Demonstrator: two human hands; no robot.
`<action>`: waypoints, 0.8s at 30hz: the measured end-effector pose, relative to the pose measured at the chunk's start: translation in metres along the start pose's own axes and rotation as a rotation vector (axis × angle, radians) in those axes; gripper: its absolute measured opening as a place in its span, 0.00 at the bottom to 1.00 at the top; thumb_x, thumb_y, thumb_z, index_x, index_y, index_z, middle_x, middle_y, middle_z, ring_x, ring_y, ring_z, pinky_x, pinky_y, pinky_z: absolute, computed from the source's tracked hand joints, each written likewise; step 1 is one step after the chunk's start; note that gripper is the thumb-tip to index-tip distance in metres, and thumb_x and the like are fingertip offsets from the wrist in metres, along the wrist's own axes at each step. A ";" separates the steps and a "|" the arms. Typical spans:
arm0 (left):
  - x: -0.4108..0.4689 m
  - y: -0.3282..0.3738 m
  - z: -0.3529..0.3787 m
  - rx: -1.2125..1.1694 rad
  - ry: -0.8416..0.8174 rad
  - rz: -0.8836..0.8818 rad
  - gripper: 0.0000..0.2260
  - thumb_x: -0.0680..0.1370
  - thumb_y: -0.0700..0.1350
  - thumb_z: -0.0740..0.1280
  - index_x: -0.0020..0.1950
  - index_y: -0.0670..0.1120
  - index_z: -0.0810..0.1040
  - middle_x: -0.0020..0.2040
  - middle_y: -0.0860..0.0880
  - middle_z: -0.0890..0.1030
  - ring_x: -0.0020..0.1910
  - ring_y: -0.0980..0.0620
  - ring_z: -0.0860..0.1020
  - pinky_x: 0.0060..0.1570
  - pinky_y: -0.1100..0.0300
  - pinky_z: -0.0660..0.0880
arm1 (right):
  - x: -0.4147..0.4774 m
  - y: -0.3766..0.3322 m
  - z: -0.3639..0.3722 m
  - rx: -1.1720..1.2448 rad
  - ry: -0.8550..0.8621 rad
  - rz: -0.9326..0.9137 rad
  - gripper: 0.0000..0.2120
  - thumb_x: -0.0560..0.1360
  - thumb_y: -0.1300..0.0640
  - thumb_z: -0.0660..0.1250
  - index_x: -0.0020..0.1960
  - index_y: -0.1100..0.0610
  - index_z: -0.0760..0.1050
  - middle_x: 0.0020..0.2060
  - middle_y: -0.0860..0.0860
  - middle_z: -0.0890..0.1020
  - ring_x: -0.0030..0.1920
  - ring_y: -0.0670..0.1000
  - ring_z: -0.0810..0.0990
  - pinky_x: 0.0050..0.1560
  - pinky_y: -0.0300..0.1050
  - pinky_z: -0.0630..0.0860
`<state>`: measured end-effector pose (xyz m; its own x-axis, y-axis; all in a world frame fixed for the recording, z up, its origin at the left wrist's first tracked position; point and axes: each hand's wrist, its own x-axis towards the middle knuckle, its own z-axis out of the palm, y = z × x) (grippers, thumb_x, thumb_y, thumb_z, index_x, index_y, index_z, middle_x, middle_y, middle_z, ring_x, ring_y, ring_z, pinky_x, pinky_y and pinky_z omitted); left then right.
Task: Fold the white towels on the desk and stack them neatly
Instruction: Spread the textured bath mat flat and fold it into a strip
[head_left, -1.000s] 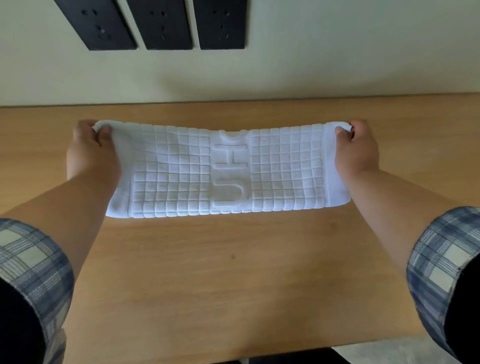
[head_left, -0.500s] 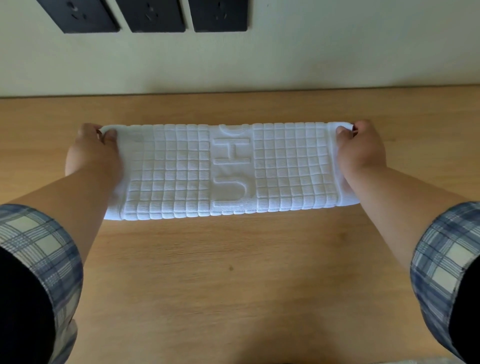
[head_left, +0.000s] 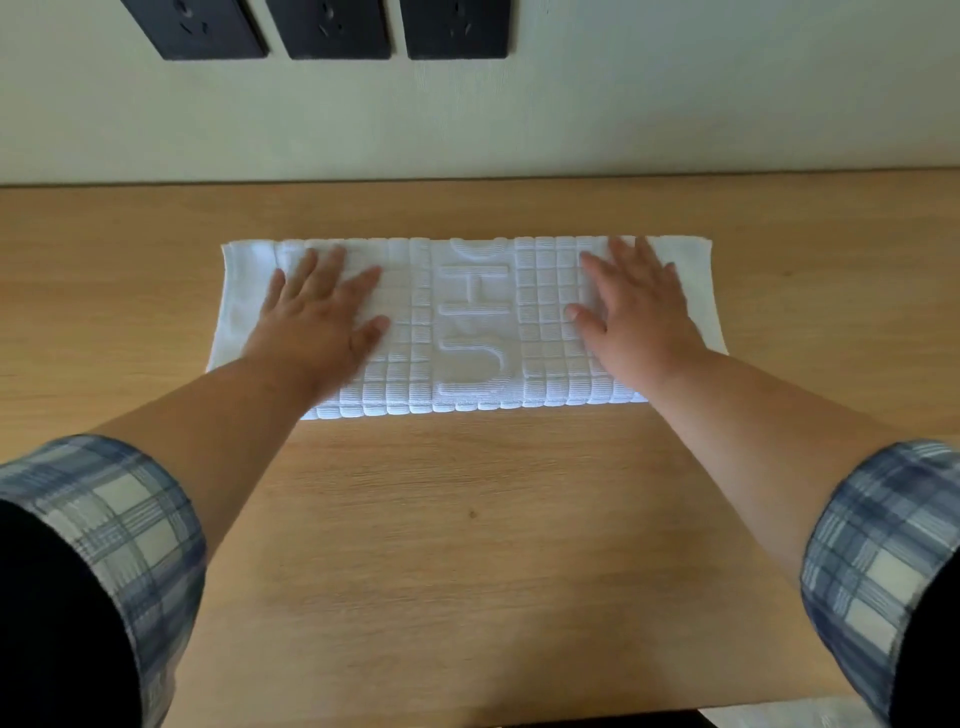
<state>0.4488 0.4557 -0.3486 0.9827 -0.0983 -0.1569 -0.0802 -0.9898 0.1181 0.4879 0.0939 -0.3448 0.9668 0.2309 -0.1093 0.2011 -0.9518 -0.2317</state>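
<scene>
One white towel (head_left: 467, 322) with a raised grid pattern and embossed letters lies flat on the wooden desk (head_left: 467, 519), folded into a long strip that runs left to right. My left hand (head_left: 322, 312) rests palm down on its left part, fingers spread. On the right part my right hand (head_left: 634, 306) lies the same way, flat with fingers apart. Neither hand grips the cloth. Both forearms cover the towel's near corners. No other towel is in view.
A pale wall (head_left: 675, 104) rises right behind the desk's far edge. Three black socket plates (head_left: 332, 26) sit on the wall at the top. The desk's near edge (head_left: 753, 709) shows at the bottom right.
Both hands have let go of the towel's far corners and moved inward, now lying flat on top of it. The towel has settled flat on the desk.
</scene>
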 end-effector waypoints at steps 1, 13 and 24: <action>-0.002 -0.004 0.003 0.018 -0.023 -0.020 0.32 0.78 0.69 0.42 0.80 0.58 0.47 0.81 0.48 0.45 0.79 0.47 0.41 0.76 0.45 0.40 | -0.002 0.002 0.003 -0.055 -0.066 0.001 0.33 0.80 0.34 0.47 0.80 0.46 0.50 0.81 0.52 0.48 0.80 0.54 0.41 0.78 0.58 0.40; -0.011 0.049 0.005 0.002 -0.072 -0.017 0.28 0.81 0.63 0.43 0.80 0.58 0.43 0.81 0.48 0.39 0.79 0.46 0.37 0.76 0.43 0.39 | -0.016 -0.059 0.015 -0.089 -0.130 -0.037 0.37 0.76 0.29 0.37 0.81 0.46 0.45 0.81 0.51 0.44 0.80 0.52 0.38 0.77 0.59 0.39; -0.041 -0.004 -0.007 -0.374 0.274 -0.679 0.28 0.81 0.58 0.57 0.79 0.51 0.57 0.78 0.47 0.61 0.76 0.43 0.59 0.74 0.45 0.55 | -0.019 -0.041 -0.009 0.074 0.006 0.235 0.30 0.81 0.40 0.55 0.79 0.50 0.58 0.80 0.54 0.54 0.80 0.56 0.48 0.78 0.60 0.43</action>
<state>0.4099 0.4641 -0.3354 0.8069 0.5862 -0.0726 0.5599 -0.7201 0.4099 0.4630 0.1269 -0.3244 0.9866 0.0038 -0.1631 -0.0412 -0.9617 -0.2711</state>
